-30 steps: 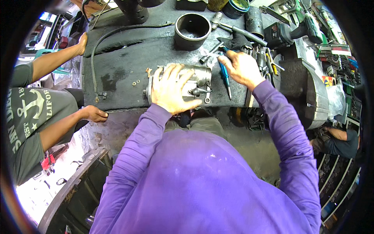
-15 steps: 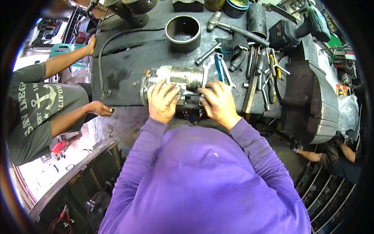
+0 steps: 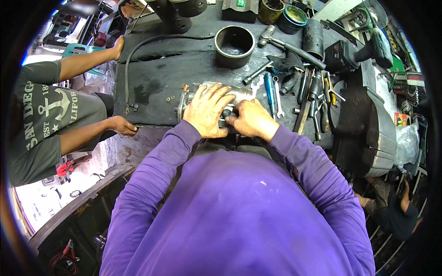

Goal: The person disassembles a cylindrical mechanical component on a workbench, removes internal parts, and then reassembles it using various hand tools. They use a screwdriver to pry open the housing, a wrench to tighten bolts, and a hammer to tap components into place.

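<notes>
A silvery starter motor (image 3: 240, 93) lies on its side on the dark bench, near the front edge. Across its top my left hand (image 3: 206, 109) is laid, fingers curved over the casing and thumb on the near side, holding it. My right hand (image 3: 254, 118) is closed, its thumb and fingers around a small dark part (image 3: 226, 113) at the motor's near side. The fingers cover most of that part, so its kind cannot be made out. Just right of the motor lie a blue-handled tool (image 3: 269, 90) and a combination wrench (image 3: 277, 97).
Beyond the motor stands a metal ring (image 3: 235, 46). A hammer (image 3: 294, 48), several hand tools and a cordless power tool (image 3: 354, 54) crowd the right side. A cable (image 3: 129, 73) curves along the left. At the bench's left edge a co-worker rests both hands (image 3: 120, 125).
My left hand has slid further over the top of the motor. My right hand has closed in on the dark part and turned. The whole view has shifted slightly.
</notes>
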The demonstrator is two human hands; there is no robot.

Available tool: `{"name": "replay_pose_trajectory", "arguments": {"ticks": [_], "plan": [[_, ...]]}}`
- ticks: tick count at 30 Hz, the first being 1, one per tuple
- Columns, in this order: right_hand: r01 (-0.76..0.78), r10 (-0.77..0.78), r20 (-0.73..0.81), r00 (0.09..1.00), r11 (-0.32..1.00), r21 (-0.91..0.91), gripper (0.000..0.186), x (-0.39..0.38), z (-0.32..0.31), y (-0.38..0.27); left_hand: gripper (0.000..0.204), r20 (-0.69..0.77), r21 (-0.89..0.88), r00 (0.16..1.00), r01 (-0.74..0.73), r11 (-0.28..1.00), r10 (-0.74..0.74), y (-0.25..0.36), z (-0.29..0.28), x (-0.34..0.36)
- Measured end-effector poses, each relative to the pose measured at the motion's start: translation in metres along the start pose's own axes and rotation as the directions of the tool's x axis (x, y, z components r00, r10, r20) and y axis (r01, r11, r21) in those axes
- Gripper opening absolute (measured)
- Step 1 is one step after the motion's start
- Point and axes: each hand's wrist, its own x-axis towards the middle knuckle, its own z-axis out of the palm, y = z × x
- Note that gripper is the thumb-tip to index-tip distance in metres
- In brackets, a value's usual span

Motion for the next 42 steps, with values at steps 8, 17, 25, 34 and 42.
{"name": "replay_pose_trajectory", "arguments": {"ticks": [8,17,25,34,42], "plan": [[-0.264,0.268,0.062,0.961,0.963,-0.059,0.059,0.003,0.005,-0.019,0.103,-0.037,-0.133,0.996,0.075,0.988,-0.081,-0.006,0.017,0.0],[-0.383,0.383,0.011,0.924,0.924,-0.002,0.051,-0.001,0.003,-0.034,0.089,-0.118,-0.176,0.991,0.036,0.984,-0.057,-0.01,0.026,-0.002],[-0.247,0.251,-0.057,0.966,0.967,0.067,0.049,-0.002,-0.021,-0.02,0.107,-0.037,-0.225,0.999,0.006,0.974,-0.015,-0.014,0.021,-0.005],[-0.293,0.344,-0.036,0.938,0.844,0.449,0.023,-0.046,0.028,0.045,0.09,-0.335,-0.384,0.882,0.193,0.903,-0.332,-0.039,-0.019,-0.082],[-0.249,0.267,0.087,0.96,0.669,0.7,0.057,-0.012,0.095,0.023,0.085,0.102,-0.602,0.856,0.459,0.654,-0.507,-0.072,0.007,-0.081]]}}
